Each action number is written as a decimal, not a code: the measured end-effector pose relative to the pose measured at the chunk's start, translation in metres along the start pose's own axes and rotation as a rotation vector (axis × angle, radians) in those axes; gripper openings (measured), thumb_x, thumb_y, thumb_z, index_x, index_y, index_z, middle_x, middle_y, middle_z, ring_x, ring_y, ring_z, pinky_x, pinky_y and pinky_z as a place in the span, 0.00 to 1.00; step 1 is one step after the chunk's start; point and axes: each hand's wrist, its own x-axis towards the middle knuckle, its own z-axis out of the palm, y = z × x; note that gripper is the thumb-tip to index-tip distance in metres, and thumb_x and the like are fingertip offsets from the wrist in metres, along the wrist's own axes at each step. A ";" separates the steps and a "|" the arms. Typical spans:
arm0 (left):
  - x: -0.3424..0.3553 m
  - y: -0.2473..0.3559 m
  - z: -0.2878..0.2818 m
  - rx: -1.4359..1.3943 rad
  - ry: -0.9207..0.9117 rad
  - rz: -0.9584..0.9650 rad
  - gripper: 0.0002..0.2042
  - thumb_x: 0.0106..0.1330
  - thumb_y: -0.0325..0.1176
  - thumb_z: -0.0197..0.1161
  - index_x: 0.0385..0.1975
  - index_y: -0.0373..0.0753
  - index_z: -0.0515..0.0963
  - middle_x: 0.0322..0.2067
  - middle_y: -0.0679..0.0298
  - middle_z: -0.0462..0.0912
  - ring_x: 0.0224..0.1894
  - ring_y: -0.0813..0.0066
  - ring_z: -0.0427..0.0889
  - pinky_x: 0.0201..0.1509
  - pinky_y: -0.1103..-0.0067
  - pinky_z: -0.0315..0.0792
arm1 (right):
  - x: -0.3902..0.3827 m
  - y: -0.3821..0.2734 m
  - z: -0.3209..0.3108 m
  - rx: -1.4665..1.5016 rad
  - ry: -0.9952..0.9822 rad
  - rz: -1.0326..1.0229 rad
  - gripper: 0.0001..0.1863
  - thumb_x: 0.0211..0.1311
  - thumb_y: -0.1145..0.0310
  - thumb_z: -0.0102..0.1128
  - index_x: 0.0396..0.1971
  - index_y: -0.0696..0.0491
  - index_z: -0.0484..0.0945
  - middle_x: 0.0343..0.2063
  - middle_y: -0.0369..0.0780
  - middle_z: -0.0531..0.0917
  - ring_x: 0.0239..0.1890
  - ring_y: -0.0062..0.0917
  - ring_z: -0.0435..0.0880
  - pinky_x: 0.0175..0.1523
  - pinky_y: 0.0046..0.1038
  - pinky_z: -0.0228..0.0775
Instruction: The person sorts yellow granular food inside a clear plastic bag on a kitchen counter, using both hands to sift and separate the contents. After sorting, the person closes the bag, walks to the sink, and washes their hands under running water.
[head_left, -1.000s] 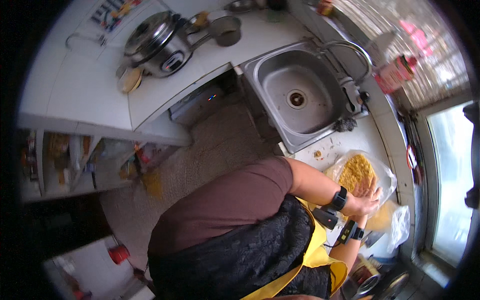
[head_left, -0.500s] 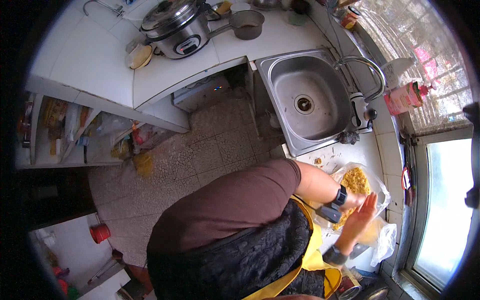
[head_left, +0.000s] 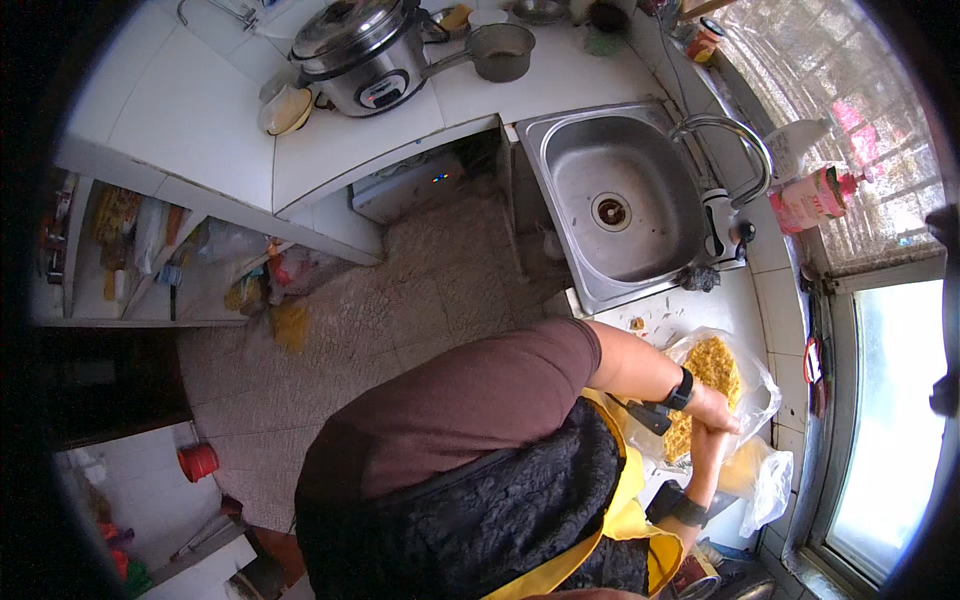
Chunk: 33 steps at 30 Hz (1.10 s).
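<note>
My left hand [head_left: 708, 403] and my right hand [head_left: 706, 440] meet over the right edge of a flat mass of yellow crumbly food [head_left: 712, 362]. My left fingers curl over my right hand, whose fingers are mostly hidden beneath them. The food lies in a spread clear plastic bag [head_left: 763, 393] on the white counter. A black strap [head_left: 680, 389] circles my left wrist, and a small dark box [head_left: 652, 416] sits beside it. Around my right wrist is another dark band [head_left: 688, 510]. Whether anything lies between the hands cannot be seen.
Ahead of my left arm is a steel sink [head_left: 560, 215] with a curved tap [head_left: 745, 135]. A second plastic bag [head_left: 768, 490] lies near my right hand. Scraps [head_left: 638, 324] dot the counter. A cooker [head_left: 362, 70] and saucepan [head_left: 502, 55] stand farther off.
My right hand, open with its fingers stretched out before, has come against my left hand, which now curls over it. The whole view has shifted slightly.
</note>
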 end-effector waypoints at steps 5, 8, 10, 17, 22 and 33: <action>-0.003 -0.008 0.000 -0.030 -0.161 0.036 0.22 0.64 0.54 0.43 0.31 0.42 0.76 0.17 0.63 0.68 0.13 0.73 0.65 0.17 0.74 0.62 | 0.002 -0.029 -0.007 -0.150 0.080 -0.244 0.08 0.57 0.72 0.66 0.33 0.59 0.80 0.27 0.36 0.83 0.33 0.16 0.76 0.38 0.24 0.69; 0.009 -0.021 0.003 -0.203 -0.001 -0.105 0.24 0.69 0.53 0.34 0.25 0.40 0.71 0.11 0.63 0.62 0.09 0.74 0.58 0.10 0.74 0.52 | -0.003 -0.033 -0.001 0.022 0.025 -0.075 0.04 0.60 0.73 0.60 0.33 0.58 0.78 0.28 0.39 0.80 0.33 0.22 0.76 0.41 0.25 0.67; 0.010 -0.029 -0.001 -0.202 0.065 -0.213 0.28 0.70 0.58 0.34 0.26 0.43 0.74 0.17 0.66 0.68 0.14 0.78 0.58 0.16 0.78 0.55 | -0.004 -0.031 0.003 0.049 0.034 -0.166 0.04 0.63 0.75 0.56 0.35 0.59 0.76 0.29 0.38 0.78 0.33 0.21 0.75 0.41 0.24 0.68; -0.004 -0.027 -0.003 -0.217 0.079 -0.069 0.25 0.72 0.54 0.40 0.30 0.38 0.75 0.23 0.65 0.73 0.24 0.76 0.71 0.25 0.77 0.69 | -0.005 -0.017 0.006 -0.023 0.115 -0.016 0.10 0.69 0.68 0.48 0.40 0.56 0.78 0.27 0.43 0.82 0.31 0.25 0.80 0.38 0.28 0.71; -0.004 -0.028 0.008 0.075 0.205 0.114 0.16 0.67 0.38 0.51 0.30 0.31 0.79 0.28 0.60 0.81 0.29 0.72 0.80 0.31 0.75 0.75 | 0.000 -0.015 0.014 0.021 0.099 0.115 0.11 0.61 0.67 0.53 0.38 0.55 0.80 0.30 0.48 0.83 0.34 0.35 0.84 0.38 0.31 0.74; -0.013 -0.015 0.005 -0.053 0.056 -0.168 0.12 0.71 0.37 0.44 0.24 0.44 0.68 0.17 0.73 0.65 0.16 0.84 0.61 0.19 0.86 0.57 | -0.001 -0.029 0.015 -0.655 0.555 -0.041 0.07 0.39 0.64 0.64 0.14 0.47 0.75 0.17 0.36 0.79 0.27 0.29 0.82 0.32 0.32 0.72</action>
